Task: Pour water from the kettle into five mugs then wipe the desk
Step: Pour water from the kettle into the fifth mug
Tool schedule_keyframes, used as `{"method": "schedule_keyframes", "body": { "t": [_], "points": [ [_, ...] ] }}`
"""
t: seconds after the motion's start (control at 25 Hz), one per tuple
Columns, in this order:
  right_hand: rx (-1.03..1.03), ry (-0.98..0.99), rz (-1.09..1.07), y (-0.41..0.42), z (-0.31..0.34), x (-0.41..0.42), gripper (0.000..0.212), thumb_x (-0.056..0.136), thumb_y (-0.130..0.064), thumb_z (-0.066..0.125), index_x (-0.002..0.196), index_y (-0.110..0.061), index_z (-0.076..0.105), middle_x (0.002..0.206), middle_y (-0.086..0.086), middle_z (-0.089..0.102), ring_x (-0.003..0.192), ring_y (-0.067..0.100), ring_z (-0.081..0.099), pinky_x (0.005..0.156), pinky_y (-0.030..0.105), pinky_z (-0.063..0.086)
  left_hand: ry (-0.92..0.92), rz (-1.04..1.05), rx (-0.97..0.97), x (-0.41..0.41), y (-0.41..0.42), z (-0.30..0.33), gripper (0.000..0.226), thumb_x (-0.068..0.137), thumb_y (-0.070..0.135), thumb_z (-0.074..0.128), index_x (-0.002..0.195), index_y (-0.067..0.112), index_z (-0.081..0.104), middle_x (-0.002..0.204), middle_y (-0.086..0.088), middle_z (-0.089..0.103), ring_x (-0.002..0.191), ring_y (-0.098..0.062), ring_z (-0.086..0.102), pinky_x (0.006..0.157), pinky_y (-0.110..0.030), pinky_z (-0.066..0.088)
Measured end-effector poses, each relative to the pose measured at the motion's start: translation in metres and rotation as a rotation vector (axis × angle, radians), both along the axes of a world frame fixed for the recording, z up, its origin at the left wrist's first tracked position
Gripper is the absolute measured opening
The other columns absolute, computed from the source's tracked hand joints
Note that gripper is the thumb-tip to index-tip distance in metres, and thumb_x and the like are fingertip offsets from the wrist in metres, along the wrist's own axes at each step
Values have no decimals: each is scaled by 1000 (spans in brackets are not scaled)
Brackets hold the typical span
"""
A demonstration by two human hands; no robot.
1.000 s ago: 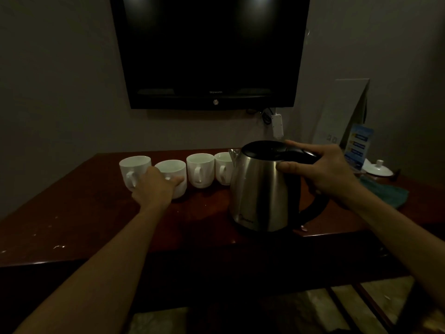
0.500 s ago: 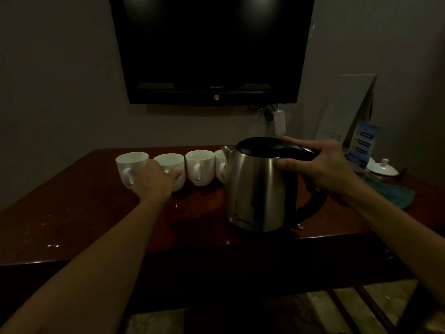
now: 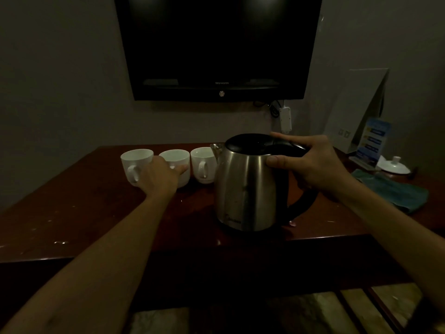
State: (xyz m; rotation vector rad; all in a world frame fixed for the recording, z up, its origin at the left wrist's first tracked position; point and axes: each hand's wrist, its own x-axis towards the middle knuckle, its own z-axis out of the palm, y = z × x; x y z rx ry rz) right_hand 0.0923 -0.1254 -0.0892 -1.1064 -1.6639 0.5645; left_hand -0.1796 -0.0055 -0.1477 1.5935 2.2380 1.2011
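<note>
A steel kettle (image 3: 245, 189) with a black lid stands upright on the dark red desk (image 3: 72, 213). My right hand (image 3: 310, 165) grips its black handle at the top, thumb against the steel side. Three white mugs show in a row at the back: the left mug (image 3: 134, 162), the middle mug (image 3: 177, 157) and the right mug (image 3: 201, 162). My left hand (image 3: 159, 177) holds the middle mug, fingers around its front. The kettle hides whatever stands behind it. A teal cloth (image 3: 395, 191) lies at the right.
A black TV (image 3: 216, 44) hangs on the wall above the desk, with a white power strip (image 3: 285, 118) below it. A white card stand (image 3: 356, 104), a blue leaflet holder (image 3: 372, 143) and a white lid (image 3: 393, 166) sit at the far right.
The kettle has shifted left and now covers the fourth mug that showed before. My left hand stays on the middle mug.
</note>
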Motion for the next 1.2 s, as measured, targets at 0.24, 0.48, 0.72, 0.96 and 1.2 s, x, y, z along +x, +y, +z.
{"method": "schedule_keyframes", "body": {
  "t": [0.24, 0.48, 0.72, 0.96, 1.2],
  "points": [
    [-2, 11, 22, 1, 2, -10, 72, 67, -24, 78, 135, -14, 57, 63, -24, 67, 49, -18, 55, 47, 2, 41, 35, 14, 54, 2, -8, 3, 74, 82, 66, 63, 114, 0, 60, 110, -19, 66, 109, -37, 58, 94, -49, 46],
    [-2, 4, 12, -2, 2, -13, 74, 67, -29, 78, 137, -16, 58, 84, -6, 66, 45, -8, 56, 43, 7, 43, -51, 117, 102, -25, -25, 3, 63, 97, 54, 49, 142, 10, 43, 138, -16, 50, 120, -34, 55, 89, -47, 46],
    [-8, 24, 12, -1, 1, -15, 72, 68, -23, 79, 136, -13, 58, 66, -20, 67, 48, -17, 55, 45, 2, 40, -230, 175, 42, -50, -25, -5, 80, 93, 34, 65, 156, 14, 19, 151, -19, 38, 129, -41, 48, 98, -51, 42],
    [-8, 11, 2, 3, 1, -15, 63, 76, -11, 77, 136, -11, 57, 56, -27, 64, 48, -15, 57, 45, 2, 41, -358, 160, 47, -60, -8, -7, 77, 97, 28, 62, 157, 14, 16, 150, -19, 43, 137, -39, 43, 106, -52, 38],
    [-8, 15, 3, 1, 0, -13, 64, 76, -8, 76, 137, -9, 56, 72, -14, 65, 48, -14, 57, 45, 2, 41, -372, 78, 15, -62, -1, -9, 88, 89, 34, 71, 156, 15, 19, 153, -17, 40, 139, -38, 40, 108, -54, 35]
  ]
}}
